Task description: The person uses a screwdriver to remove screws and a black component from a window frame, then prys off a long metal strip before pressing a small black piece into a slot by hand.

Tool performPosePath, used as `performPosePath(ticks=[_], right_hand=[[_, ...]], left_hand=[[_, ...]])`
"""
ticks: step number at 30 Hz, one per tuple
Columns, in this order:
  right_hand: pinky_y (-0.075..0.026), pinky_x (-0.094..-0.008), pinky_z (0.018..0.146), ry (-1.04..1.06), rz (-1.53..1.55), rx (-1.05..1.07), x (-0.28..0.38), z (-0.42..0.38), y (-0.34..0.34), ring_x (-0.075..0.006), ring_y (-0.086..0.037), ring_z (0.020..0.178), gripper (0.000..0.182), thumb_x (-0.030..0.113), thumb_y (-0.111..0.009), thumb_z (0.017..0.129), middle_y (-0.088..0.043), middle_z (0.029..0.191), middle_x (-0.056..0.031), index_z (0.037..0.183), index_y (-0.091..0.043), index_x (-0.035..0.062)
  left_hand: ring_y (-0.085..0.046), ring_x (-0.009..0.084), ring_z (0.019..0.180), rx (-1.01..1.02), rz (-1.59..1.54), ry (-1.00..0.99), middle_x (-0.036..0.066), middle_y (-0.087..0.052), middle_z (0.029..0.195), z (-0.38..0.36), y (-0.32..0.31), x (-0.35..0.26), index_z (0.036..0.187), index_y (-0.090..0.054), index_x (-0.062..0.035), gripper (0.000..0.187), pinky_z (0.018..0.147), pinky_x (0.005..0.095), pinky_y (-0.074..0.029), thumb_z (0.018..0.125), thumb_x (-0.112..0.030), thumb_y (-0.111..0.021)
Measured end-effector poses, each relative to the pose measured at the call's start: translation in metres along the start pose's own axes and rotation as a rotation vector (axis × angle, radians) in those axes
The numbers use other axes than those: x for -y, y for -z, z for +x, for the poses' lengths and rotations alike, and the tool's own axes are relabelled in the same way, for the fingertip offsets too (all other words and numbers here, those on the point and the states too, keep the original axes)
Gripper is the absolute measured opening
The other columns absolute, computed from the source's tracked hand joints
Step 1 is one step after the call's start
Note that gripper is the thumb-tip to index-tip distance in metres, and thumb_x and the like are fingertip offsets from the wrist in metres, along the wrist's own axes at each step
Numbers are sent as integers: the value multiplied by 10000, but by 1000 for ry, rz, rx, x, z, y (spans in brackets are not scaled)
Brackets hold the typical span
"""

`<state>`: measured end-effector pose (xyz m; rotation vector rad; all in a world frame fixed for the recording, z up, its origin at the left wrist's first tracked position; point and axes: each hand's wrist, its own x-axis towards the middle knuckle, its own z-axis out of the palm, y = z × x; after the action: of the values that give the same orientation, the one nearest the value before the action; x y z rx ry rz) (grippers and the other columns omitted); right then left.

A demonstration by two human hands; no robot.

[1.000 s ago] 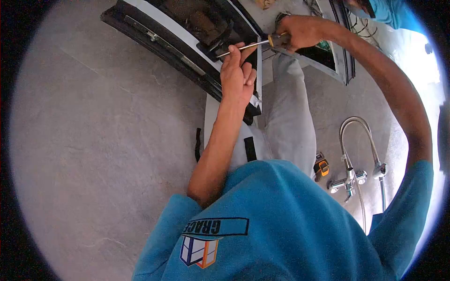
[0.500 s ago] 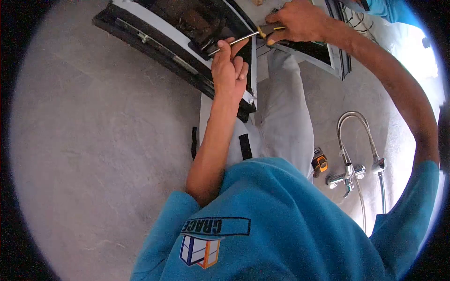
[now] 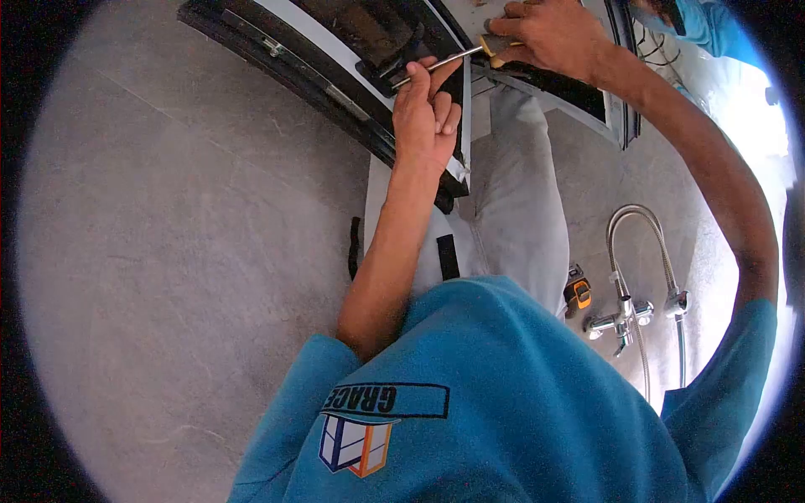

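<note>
A screwdriver (image 3: 454,60) with a yellow and black handle slants across the top of the view. My right hand (image 3: 560,40) is closed round its handle. Near the tip, my left hand (image 3: 426,117) pinches the metal shaft between thumb and fingers. The tip lies at the white edge of a black and white framed panel (image 3: 335,59), beside a dark fitting; exactly what it touches is hard to make out.
A second framed panel (image 3: 616,109) stands at the upper right. A chrome tap with hose (image 3: 625,318) and an orange and black tool (image 3: 579,292) lie right of my legs. Grey tile surface (image 3: 193,251) spans the left. Another person's blue sleeve (image 3: 725,29) shows top right.
The panels, both hands and the screwdriver sit slightly farther right in the view, as the camera has shifted a little. Both hands keep their hold.
</note>
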<state>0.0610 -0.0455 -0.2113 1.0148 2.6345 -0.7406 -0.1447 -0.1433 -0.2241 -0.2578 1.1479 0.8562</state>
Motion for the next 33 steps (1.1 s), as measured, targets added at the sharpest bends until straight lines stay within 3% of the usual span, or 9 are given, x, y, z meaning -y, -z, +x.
performPosePath(ticks=[6,8,12,14,15,17,24,27,33], right_hand=[[-488,-413,604,-114,239,344,-7,15,33,-323,-630,691,464,489,-615,784,-633,703,-140,882,-655,37],[-481,-424,626,-87,471,635,-14,25,44,-346,-624,705,500,513,-619,778,-642,717,-163,851,-669,21],[-468,-430,623,-153,472,744,-19,33,26,-340,-622,708,505,497,-647,749,-636,690,-163,792,-665,-6],[-471,-423,600,-74,358,284,-15,15,32,-306,-621,686,415,402,-644,763,-615,658,-136,823,-639,-8],[-471,-423,600,-63,360,294,-14,8,24,-306,-621,686,415,402,-644,763,-615,658,-136,823,-639,-8],[-479,-406,569,100,-84,-320,-11,-7,3,-286,-618,643,282,284,-612,781,-585,631,-110,861,-599,13],[-491,-391,533,-179,5,298,2,4,22,-293,-621,595,246,207,-603,736,-621,677,-140,918,-614,42],[-491,-405,545,-94,-11,502,-8,18,34,-320,-632,627,217,189,-612,714,-641,703,-158,856,-653,31],[-465,-429,578,-196,257,675,-17,30,40,-330,-607,652,232,216,-638,730,-637,711,-182,744,-645,-16]], left_hand=[[-294,67,389,21,19,26,154,-620,1101,1,3,0,1045,-523,-94,330,380,211,-277,922,-396,-478],[-292,69,388,28,13,35,152,-624,1090,1,2,0,1039,-525,-92,329,379,212,-275,925,-396,-471],[-284,71,383,-20,7,9,150,-633,1060,5,-5,1,1026,-525,-87,324,375,214,-271,930,-390,-459],[-283,72,382,-14,-7,5,157,-631,1056,9,-6,0,1025,-523,-84,328,374,214,-270,929,-391,-461],[-281,72,381,-21,-22,2,163,-630,1052,6,-4,1,1023,-521,-81,331,373,213,-269,928,-393,-463],[-281,71,382,-48,6,-4,170,-629,1050,4,-7,1,1023,-521,-76,337,372,212,-268,926,-394,-467],[-273,68,386,-38,53,5,186,-630,1049,2,-4,-2,1028,-512,-58,357,374,209,-270,920,-397,-485],[-274,69,388,-17,20,22,184,-631,1043,2,-7,-3,1033,-504,-58,358,371,206,-264,925,-399,-476],[-280,68,366,-37,22,-6,162,-664,948,3,-9,-4,1016,-491,-29,385,354,222,-261,926,-403,-475]])
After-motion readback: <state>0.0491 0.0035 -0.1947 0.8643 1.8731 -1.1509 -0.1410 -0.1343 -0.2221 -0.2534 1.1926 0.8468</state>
